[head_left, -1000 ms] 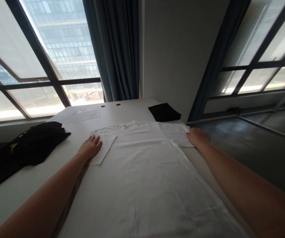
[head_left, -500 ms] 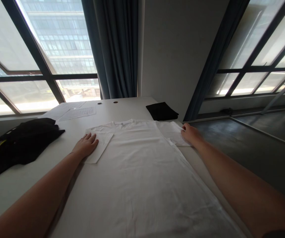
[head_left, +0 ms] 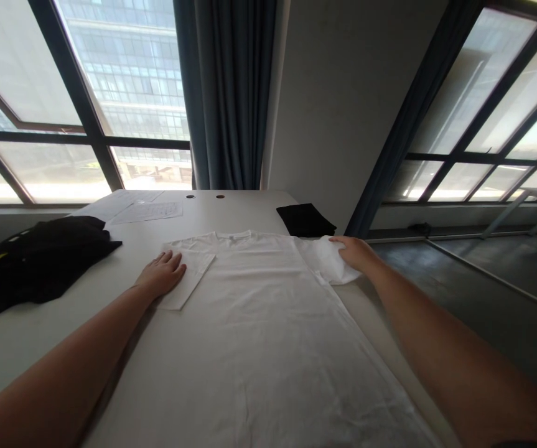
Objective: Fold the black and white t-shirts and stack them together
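A white T-shirt [head_left: 259, 323] lies spread on the white table [head_left: 30, 348], its collar toward the far side and its body reaching down to the bottom of the view. My left hand [head_left: 160, 274] rests flat on the shirt's left sleeve, fingers stretched out. That sleeve lies smooth, with its hem angled outward. At the other side, my right hand [head_left: 354, 252] pinches the outer upper edge of the right sleeve [head_left: 324, 260]. The fabric there is lifted and bunched a little, and the fingertips are partly hidden by it.
A crumpled black garment [head_left: 39, 264] lies at the table's left edge. Behind the shirt is a folded black cloth [head_left: 305, 219]. Papers [head_left: 149, 211] sit at the back left. Beyond the table's right edge is the grey floor [head_left: 417, 267], with windows and curtains behind.
My right hand has shifted slightly inward with the sleeve edge, and the sleeve fabric has lifted and bunched. My left hand stays in place. The view has tilted a little.
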The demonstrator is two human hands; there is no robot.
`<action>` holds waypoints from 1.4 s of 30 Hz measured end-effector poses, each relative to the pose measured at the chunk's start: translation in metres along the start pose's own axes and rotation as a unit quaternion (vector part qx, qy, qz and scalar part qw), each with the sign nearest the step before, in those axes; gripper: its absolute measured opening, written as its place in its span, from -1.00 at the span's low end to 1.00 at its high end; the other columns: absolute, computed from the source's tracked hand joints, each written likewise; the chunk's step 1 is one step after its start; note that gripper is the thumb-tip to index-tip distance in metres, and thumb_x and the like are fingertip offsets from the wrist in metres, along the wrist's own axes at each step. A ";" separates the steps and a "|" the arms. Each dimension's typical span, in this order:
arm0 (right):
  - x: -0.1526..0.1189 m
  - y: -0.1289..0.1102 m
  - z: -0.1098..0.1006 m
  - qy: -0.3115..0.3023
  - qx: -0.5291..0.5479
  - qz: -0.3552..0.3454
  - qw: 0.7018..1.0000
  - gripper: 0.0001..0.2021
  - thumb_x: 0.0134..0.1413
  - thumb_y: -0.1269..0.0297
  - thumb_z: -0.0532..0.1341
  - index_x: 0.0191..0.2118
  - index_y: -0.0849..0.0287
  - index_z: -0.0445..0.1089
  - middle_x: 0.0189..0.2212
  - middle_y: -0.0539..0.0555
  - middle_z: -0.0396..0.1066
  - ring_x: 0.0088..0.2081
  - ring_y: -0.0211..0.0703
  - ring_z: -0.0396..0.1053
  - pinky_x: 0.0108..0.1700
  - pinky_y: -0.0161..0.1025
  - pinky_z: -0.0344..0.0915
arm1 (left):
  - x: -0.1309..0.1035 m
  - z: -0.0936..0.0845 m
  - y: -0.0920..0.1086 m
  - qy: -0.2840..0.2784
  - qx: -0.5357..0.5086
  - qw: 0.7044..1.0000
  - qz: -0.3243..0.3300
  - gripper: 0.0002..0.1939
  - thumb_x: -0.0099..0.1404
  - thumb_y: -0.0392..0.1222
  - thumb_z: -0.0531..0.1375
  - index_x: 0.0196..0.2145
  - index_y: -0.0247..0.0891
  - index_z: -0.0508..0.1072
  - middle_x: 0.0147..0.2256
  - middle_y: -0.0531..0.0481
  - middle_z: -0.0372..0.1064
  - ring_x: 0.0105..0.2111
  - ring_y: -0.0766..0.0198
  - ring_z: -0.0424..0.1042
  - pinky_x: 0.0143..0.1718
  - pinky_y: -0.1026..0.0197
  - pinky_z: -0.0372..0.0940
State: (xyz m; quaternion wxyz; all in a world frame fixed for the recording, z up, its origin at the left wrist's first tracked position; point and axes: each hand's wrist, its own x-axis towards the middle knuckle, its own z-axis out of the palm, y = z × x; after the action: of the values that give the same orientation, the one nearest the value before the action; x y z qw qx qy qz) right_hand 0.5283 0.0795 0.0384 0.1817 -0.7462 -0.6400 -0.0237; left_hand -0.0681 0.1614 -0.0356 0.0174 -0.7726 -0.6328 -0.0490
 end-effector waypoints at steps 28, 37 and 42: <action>-0.034 -0.164 0.061 -0.206 -0.028 -0.169 0.964 -0.25 0.47 -0.12 -0.17 0.57 0.21 -0.15 0.57 0.19 -0.32 0.56 0.09 -0.38 0.50 0.05 -0.27 | -0.015 -0.024 0.019 -0.029 0.017 0.999 -0.019 -0.31 0.56 0.12 -0.13 0.48 -0.27 0.15 0.48 -0.28 -0.03 0.48 -0.10 -0.04 0.43 -0.09 -0.04; 0.007 -0.127 0.100 -0.172 -0.103 -0.089 0.976 -0.21 0.45 -0.12 -0.18 0.55 0.34 -0.11 0.55 0.32 -0.25 0.54 0.18 -0.24 0.49 0.02 -0.21 | -0.028 -0.028 0.031 -0.044 -0.003 0.996 0.073 -0.33 0.57 0.15 -0.15 0.49 -0.14 0.14 0.51 -0.16 -0.09 0.51 -0.04 -0.12 0.46 -0.07 -0.13; 0.005 -0.127 0.098 -0.172 -0.103 -0.101 0.974 -0.30 0.46 -0.16 -0.18 0.56 -0.01 -0.09 0.57 0.16 -0.27 0.54 0.18 -0.22 0.48 0.11 -0.19 | -0.022 -0.027 0.032 -0.066 -0.008 0.996 0.059 -0.30 0.54 0.21 -0.15 0.52 -0.04 0.04 0.53 -0.10 -0.20 0.51 -0.07 -0.18 0.46 -0.06 -0.16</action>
State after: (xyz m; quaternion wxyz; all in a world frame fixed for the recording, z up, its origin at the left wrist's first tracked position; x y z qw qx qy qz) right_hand 0.3880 0.1287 -0.0209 -0.0123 -0.6849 -0.7282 0.0213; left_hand -0.0426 0.1312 -0.0099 -0.0278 -0.8104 -0.5852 -0.0023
